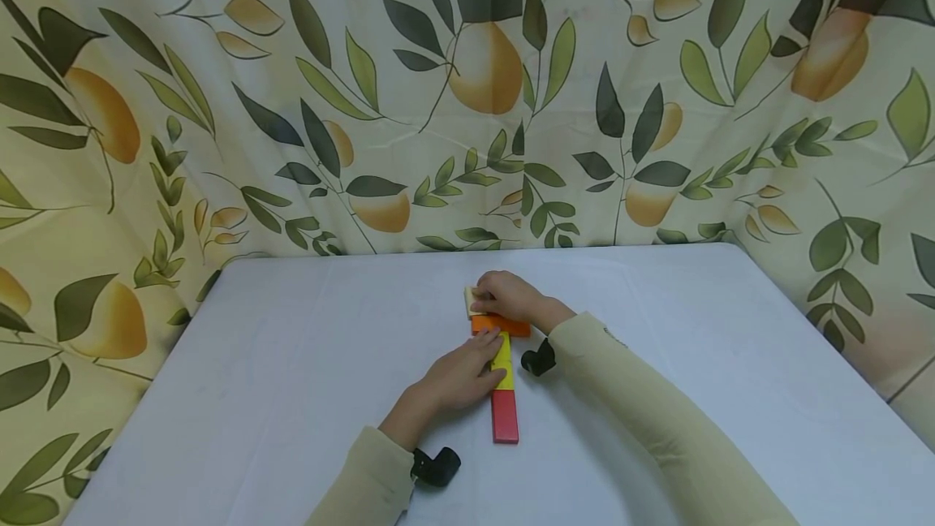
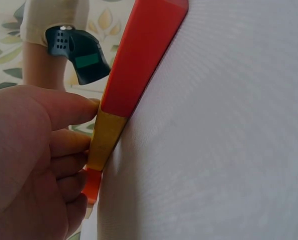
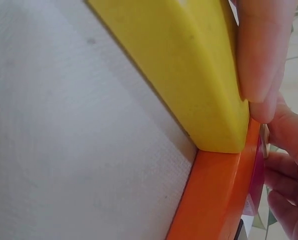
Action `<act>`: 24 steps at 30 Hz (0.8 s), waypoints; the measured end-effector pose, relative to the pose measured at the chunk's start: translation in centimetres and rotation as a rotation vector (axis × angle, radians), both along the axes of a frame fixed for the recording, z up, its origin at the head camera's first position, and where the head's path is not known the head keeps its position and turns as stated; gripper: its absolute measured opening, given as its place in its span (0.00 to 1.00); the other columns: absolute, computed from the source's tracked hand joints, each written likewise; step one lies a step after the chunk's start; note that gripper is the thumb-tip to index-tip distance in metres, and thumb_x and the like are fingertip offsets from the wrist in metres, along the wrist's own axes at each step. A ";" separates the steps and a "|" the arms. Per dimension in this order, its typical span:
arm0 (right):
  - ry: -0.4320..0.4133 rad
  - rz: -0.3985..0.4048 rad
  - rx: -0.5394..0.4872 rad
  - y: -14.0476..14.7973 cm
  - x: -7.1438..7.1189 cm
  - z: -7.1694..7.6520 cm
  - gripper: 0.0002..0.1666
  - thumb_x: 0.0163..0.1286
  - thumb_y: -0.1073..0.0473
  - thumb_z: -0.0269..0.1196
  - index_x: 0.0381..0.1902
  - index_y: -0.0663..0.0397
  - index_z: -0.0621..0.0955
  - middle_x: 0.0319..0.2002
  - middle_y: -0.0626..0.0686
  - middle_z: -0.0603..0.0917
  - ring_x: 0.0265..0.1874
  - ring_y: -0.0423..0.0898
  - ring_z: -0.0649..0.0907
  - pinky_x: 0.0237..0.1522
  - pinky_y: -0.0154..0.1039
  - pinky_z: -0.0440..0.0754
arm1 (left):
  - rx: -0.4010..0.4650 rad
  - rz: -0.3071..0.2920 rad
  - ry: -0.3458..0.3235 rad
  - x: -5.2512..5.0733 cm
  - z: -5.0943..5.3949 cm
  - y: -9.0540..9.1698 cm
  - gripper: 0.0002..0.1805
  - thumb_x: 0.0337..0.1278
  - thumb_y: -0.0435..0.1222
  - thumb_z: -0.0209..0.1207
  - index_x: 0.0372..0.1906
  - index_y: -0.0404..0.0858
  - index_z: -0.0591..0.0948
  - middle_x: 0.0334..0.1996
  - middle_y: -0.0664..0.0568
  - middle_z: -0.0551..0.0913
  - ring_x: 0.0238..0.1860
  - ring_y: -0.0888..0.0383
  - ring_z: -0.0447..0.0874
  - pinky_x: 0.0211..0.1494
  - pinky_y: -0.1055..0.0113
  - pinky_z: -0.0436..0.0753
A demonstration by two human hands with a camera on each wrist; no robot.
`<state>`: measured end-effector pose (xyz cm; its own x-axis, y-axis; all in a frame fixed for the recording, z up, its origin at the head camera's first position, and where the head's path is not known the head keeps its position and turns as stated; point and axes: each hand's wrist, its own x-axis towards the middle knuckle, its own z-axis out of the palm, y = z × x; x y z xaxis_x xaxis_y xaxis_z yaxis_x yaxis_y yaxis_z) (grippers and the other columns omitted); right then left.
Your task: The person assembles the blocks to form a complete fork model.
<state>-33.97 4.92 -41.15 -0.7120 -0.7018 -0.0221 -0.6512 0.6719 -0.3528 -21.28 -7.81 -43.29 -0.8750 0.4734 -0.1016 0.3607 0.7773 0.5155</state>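
Observation:
A red block [image 1: 505, 419], yellow blocks [image 1: 506, 378] and an orange block [image 1: 520, 329] lie in contact on the white table, with the orange one crosswise at the far end. My left hand [image 1: 458, 373] rests its fairly straight fingers and thumb on the yellow blocks. Beyond the orange block, my right hand [image 1: 511, 297] pinches a cream block [image 1: 469, 300], largely covered by its fingers. Beside the orange block, a magenta block [image 3: 258, 182] shows in the right wrist view; the right hand hides it from the head view.
The white-covered table [image 1: 329, 331] extends around the blocks. A leaf-and-fruit curtain [image 1: 438, 185] hangs behind and along both sides. Black wrist cameras [image 1: 437, 467] sit at both sleeves, close to the tabletop.

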 end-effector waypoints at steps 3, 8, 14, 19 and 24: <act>-0.024 -0.017 -0.010 0.0 -0.1 0.0 0.09 0.61 0.55 0.64 0.32 0.56 0.83 0.23 0.49 0.72 0.26 0.44 0.72 0.30 0.34 0.72 | 0.003 0.000 -0.002 0.0 0.1 0.0 0.31 0.63 0.47 0.51 0.68 0.39 0.62 0.69 0.53 0.57 0.69 0.60 0.47 0.66 0.61 0.57; -0.077 -0.050 -0.039 0.2 -0.3 0.1 0.18 0.60 0.55 0.64 0.45 0.60 0.83 0.24 0.48 0.75 0.27 0.44 0.72 0.30 0.33 0.72 | 0.002 0.006 -0.011 0.0 0.1 0.0 0.32 0.63 0.47 0.51 0.68 0.40 0.61 0.69 0.54 0.56 0.69 0.60 0.48 0.66 0.60 0.58; -0.107 -0.092 -0.067 0.9 0.0 0.2 0.22 0.61 0.55 0.64 0.51 0.59 0.80 0.42 0.54 0.82 0.41 0.48 0.77 0.49 0.40 0.76 | 0.007 0.002 -0.014 0.3 0.0 0.2 0.32 0.63 0.47 0.51 0.68 0.40 0.61 0.69 0.53 0.56 0.69 0.59 0.48 0.66 0.58 0.58; -0.088 -0.129 -0.135 2.4 0.1 0.9 0.22 0.64 0.57 0.62 0.53 0.61 0.78 0.52 0.58 0.78 0.56 0.54 0.73 0.60 0.49 0.65 | -0.016 0.012 -0.012 0.3 0.1 0.2 0.32 0.63 0.48 0.51 0.68 0.41 0.62 0.69 0.54 0.56 0.69 0.59 0.48 0.67 0.58 0.55; -0.056 -0.192 -0.212 5.3 0.9 1.1 0.22 0.64 0.55 0.61 0.53 0.61 0.78 0.53 0.58 0.77 0.57 0.55 0.71 0.60 0.52 0.64 | -0.039 0.007 0.024 0.2 0.1 0.2 0.31 0.62 0.48 0.51 0.68 0.40 0.63 0.69 0.54 0.58 0.70 0.58 0.46 0.69 0.59 0.48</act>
